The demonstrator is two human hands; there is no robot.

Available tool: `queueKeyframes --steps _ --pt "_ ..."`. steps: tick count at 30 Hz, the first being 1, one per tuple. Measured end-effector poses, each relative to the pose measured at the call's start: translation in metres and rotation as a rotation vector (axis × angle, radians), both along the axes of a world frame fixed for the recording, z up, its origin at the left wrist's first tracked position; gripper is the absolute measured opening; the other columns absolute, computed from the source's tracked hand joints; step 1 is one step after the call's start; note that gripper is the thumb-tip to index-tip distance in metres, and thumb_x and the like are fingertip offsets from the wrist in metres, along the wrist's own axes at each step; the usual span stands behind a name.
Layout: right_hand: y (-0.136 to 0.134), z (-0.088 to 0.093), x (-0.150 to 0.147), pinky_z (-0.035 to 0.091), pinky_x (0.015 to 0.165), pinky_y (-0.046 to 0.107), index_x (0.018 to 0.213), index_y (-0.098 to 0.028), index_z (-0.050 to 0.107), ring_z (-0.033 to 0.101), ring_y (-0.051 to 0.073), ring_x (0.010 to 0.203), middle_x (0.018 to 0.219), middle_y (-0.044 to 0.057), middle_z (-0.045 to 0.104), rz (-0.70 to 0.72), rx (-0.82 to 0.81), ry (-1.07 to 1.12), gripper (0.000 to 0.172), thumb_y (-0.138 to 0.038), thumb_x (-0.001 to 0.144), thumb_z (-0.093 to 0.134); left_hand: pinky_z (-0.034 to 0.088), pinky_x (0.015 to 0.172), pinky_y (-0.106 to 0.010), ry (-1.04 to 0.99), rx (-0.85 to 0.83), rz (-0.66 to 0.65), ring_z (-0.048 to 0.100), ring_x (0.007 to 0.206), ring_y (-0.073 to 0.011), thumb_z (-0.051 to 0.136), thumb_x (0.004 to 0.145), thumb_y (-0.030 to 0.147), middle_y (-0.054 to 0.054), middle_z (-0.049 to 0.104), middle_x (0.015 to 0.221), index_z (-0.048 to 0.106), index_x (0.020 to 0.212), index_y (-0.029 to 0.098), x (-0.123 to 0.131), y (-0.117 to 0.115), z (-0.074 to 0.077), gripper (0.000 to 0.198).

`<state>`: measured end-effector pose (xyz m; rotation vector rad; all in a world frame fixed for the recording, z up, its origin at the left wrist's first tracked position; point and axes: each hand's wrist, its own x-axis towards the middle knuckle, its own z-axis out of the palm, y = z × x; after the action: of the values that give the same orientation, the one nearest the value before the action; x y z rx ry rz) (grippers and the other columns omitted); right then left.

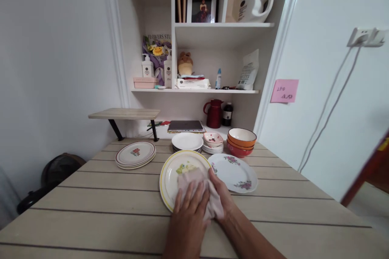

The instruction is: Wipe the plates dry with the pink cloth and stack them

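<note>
A cream plate with a yellow rim and a green and yellow print (172,176) is held just above the front middle of the table. My left hand (190,206) lies flat on a pale pink cloth (214,202), its fingers slightly apart, pressing the cloth against the plate's face. At the plate's right edge, my right hand (223,194) grips the rim with the thumb in front; its other fingers are hidden behind plate and cloth. Just to the right lies a white scalloped plate with pink flowers (232,172).
Stacked plates (135,154) sit at the left. Further back are white plates (187,141), small dishes with a pink bowl (213,139), and orange and red bowls (241,141). A raised wooden shelf (124,113) stands at the back left, beside a laptop (185,125) and red jug (214,114).
</note>
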<state>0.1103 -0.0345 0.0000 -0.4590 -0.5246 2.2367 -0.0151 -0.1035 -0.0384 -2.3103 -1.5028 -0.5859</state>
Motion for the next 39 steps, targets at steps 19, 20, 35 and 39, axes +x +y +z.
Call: queueKeyframes --steps 19,20,35,39 --pt "0.0 -0.006 -0.013 0.037 0.109 0.04 0.12 -0.012 0.063 0.058 0.022 0.12 0.122 0.014 0.067 -0.063 0.103 0.055 0.043 -0.041 0.091 0.052 0.033 0.113 -0.048 -0.094 0.056 0.214 0.027 0.143 -0.0288 0.056 0.085 0.033 -0.009 0.031 0.155 0.033 0.147 0.016 -0.011 0.039 0.03 0.068" --pt "0.001 -0.006 -0.012 0.037 0.109 0.038 0.119 -0.012 0.064 0.059 0.02 0.119 0.123 0.012 0.067 -0.082 0.092 0.08 0.04 -0.038 0.092 0.05 0.032 0.114 -0.048 -0.097 0.053 0.166 0.026 0.144 -0.0283 0.056 0.086 0.036 -0.008 0.029 0.156 0.031 0.148 0.018 -0.002 0.039 0.031 0.07" --pt "0.001 -0.007 -0.015 0.041 0.105 0.045 0.126 -0.007 0.056 0.063 0.026 0.113 0.115 0.017 0.07 -0.016 0.095 0.057 0.054 -0.047 0.092 0.048 0.034 0.111 -0.047 0.008 -0.012 0.176 0.032 0.141 -0.0242 0.042 0.092 0.025 -0.003 0.034 0.154 0.031 0.148 0.025 -0.056 -0.008 0.007 0.057" --pt "-0.001 -0.009 -0.014 0.038 0.107 0.043 0.129 -0.009 0.055 0.06 0.025 0.118 0.122 0.016 0.067 0.05 0.1 0.047 0.055 -0.048 0.092 0.049 0.03 0.113 -0.053 -0.068 0.017 0.298 0.028 0.143 -0.0297 0.045 0.093 0.034 -0.012 0.031 0.154 0.038 0.145 0.014 -0.037 0.032 0.036 0.056"
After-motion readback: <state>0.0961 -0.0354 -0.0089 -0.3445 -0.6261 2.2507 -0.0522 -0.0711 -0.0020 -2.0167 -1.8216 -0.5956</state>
